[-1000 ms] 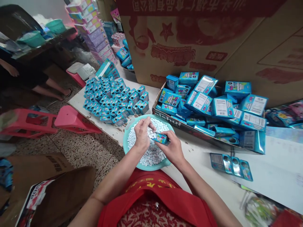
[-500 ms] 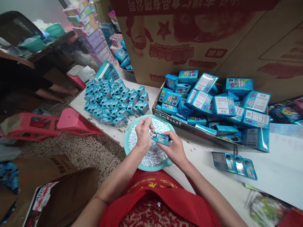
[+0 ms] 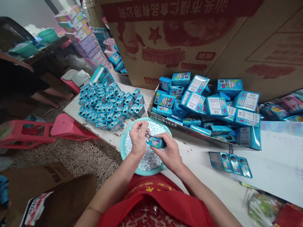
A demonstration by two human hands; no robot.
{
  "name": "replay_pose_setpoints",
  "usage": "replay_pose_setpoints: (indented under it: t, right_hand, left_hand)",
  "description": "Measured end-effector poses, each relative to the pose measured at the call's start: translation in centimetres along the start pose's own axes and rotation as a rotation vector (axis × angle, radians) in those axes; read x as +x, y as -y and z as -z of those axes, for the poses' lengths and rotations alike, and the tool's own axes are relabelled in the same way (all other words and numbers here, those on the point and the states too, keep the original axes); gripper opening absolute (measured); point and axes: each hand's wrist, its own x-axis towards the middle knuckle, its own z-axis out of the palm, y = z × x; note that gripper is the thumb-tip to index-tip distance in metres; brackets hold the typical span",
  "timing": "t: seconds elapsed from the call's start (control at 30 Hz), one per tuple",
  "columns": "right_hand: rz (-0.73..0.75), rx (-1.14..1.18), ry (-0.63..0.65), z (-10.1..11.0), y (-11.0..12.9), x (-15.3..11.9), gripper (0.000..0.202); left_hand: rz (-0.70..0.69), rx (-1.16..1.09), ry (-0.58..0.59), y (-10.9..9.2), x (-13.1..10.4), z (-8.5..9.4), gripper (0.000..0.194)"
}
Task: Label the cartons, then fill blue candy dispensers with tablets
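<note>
My right hand (image 3: 169, 150) grips a small blue candy tin (image 3: 156, 142) by its far end, its printed face turned up. Close against the tin's near end, my left hand (image 3: 139, 138) has its fingers pinched together; what lies between them is too small to make out. Both hands are above a turquoise basin (image 3: 122, 148) heaped with small white candies (image 3: 149, 161). Left of the basin, many blue tins (image 3: 107, 105) stand packed on the table. A carton (image 3: 151, 111) full of blue boxes (image 3: 216, 105) sits to the right.
A row of several blue tins (image 3: 230, 164) lies on the white table (image 3: 197, 171) at right. Large brown cartons (image 3: 175, 34) rise behind. Pink stools (image 3: 71, 127) and an open carton (image 3: 56, 189) are at left. Another person's legs (image 3: 44, 94) show at far left.
The whole view has shifted slightly. My hands stay together over the basin, the tin still in my right hand and my left fingers still pinched beside it.
</note>
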Motion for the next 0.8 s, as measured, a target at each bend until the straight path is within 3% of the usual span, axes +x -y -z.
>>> replay_pose_setpoints:
  t: [0.23, 0.47, 0.67, 0.8]
  right_hand:
    - [-0.121, 0.079, 0.0, -0.2, -1.9, -0.3, 0.022]
    - [-0.373, 0.452, -0.076, 1.3, -4.4, -1.8, 0.042]
    - [-0.367, 0.445, -0.088, 1.6, -4.7, -2.0, 0.042]
    - [-0.326, 0.357, -0.078, 1.4, -4.2, -2.0, 0.038]
  left_hand:
    - [0.124, -0.092, 0.008, 0.3, 0.5, -0.1, 0.033]
    - [0.19, -0.212, 0.029, -1.1, 0.4, 0.2, 0.032]
    - [0.229, -0.214, 0.027, -0.4, 0.2, -0.2, 0.032]
    - [0.172, -0.163, 0.059, -0.1, -0.6, -0.8, 0.028]
